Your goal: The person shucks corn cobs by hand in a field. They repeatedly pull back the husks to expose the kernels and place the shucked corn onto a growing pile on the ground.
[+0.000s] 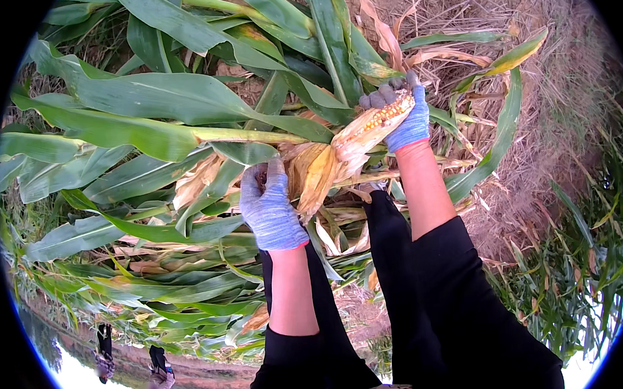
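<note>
A corn cob (384, 115) with yellow kernels shows at the tip of its dry, pale husk (353, 142). My right hand (402, 110), in a blue and grey work glove, is closed around the tip end of this ear. Beside the ear's base and its loose brownish husk leaves (313, 176) is my left hand (270, 202), gloved the same way, its fingers curled near a corn stalk (250, 135); what they grip, if anything, is hidden. The ear is joined to the stalk area between both hands.
Green corn leaves (169, 99) and cut stalks lie piled to the left and below. Dry straw (540, 129) covers ground at the right. Standing corn plants (559, 282) are at the lower right. Two people (106, 353) are far off at the lower left.
</note>
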Demonstrator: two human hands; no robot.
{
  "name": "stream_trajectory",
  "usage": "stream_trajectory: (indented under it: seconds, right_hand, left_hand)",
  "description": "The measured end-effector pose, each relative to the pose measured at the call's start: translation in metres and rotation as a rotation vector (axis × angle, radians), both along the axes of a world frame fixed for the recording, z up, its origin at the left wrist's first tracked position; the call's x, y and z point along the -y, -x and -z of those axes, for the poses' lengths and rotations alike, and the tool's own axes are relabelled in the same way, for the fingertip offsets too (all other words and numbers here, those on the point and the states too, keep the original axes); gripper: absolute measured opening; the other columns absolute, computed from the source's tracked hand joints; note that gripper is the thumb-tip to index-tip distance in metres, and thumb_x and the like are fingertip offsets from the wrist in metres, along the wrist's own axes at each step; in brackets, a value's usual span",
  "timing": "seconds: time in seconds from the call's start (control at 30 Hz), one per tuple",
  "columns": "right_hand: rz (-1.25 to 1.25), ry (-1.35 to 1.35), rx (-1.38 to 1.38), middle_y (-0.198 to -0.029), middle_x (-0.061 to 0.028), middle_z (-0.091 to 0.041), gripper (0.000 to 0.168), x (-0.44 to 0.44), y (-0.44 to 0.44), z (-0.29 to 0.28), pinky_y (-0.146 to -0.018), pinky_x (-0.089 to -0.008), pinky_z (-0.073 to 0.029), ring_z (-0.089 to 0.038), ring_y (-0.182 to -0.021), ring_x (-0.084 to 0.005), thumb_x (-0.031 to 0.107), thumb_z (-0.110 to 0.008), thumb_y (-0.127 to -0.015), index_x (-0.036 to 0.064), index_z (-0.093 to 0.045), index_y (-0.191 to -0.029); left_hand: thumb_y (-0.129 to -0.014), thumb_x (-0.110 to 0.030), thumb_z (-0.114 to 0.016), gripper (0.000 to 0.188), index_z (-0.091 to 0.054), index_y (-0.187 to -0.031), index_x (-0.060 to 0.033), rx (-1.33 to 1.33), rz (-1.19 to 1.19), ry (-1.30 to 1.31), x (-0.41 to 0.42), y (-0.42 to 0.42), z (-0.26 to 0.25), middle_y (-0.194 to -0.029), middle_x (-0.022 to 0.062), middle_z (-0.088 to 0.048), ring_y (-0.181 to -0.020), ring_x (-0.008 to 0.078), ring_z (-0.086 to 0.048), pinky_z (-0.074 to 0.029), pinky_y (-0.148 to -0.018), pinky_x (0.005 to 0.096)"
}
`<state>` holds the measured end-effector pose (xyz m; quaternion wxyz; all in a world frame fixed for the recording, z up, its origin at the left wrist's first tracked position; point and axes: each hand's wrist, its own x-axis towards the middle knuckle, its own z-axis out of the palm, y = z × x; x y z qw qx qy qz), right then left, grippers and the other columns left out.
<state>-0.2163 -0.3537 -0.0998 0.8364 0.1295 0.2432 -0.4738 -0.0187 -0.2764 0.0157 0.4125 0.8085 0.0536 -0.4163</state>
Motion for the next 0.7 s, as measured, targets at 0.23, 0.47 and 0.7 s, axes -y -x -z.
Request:
stream_trajectory:
  seconds: [0.23,0.47,0.7]
  right_hand:
    - [0.056,-0.323,-0.974,-0.106,-0.0091,-0.054,0.065,-0.018,-0.058,-0.045,-0.081,-0.0406,-0.046,-0.055,-0.092,-0.0254,0.049,-0.062,-0.077,0.009,-0.041,-0.124]
    - [0.243,-0.336,-1.381,-0.093,-0.0088,-0.054,0.046,-0.063,-0.082,-0.032,-0.076,-0.0342,-0.047,-0.055,-0.077,-0.0191,0.041,-0.062,-0.080,0.005,-0.052,-0.107]
    - [-0.122,-0.069,-0.839,-0.065,-0.0098,-0.049,0.034,-0.047,-0.054,-0.074,-0.060,-0.0364,-0.042,-0.051,-0.062,-0.0221,0.039,-0.052,-0.085,0.006,-0.049,-0.080]
  left_hand:
    - [-0.074,-0.008,-0.069,0.015,-0.058,-0.080,0.0008,-0.317,0.272,-0.126,0.002,0.026,-0.009,-0.071,0.0001,-0.056,-0.064,0.0057,-0.047,-0.040,-0.058,0.0222]
    - [-0.065,-0.002,-0.071,0.024,-0.056,-0.084,-0.0020,-0.382,0.405,-0.191,-0.011,0.020,0.007,-0.073,0.0034,-0.058,-0.065,0.0099,-0.052,-0.043,-0.059,0.0235]
    - [-0.053,-0.032,-0.077,0.057,-0.060,-0.107,-0.0175,0.420,1.420,-0.329,0.018,0.027,-0.020,-0.119,0.0084,-0.050,-0.116,0.0272,-0.039,-0.027,-0.094,0.0450]
